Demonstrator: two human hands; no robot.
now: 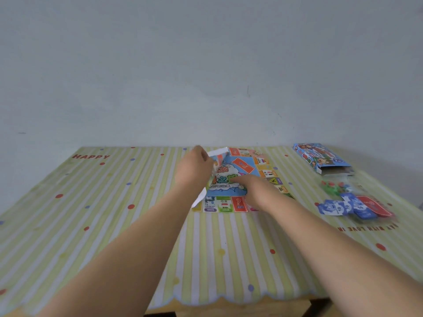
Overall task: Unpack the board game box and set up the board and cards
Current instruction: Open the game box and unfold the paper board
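A colourful paper game board (249, 170) lies partly unfolded in the middle of the table. My left hand (194, 168) pinches its folded left flap, which stands lifted with the white underside showing. My right hand (249, 188) rests flat on the board's centre, fingers spread, pressing it down. The opened blue game box (320, 160) lies at the far right. Nearer, a clear bag with blue and red cards (354, 207) sits on the right, with small green and red pieces (334, 186) just behind it.
A striped yellow and white tablecloth (114, 213) with dots covers the table, which stands against a plain pale wall. The table's front edge (229, 303) runs along the bottom of the view.
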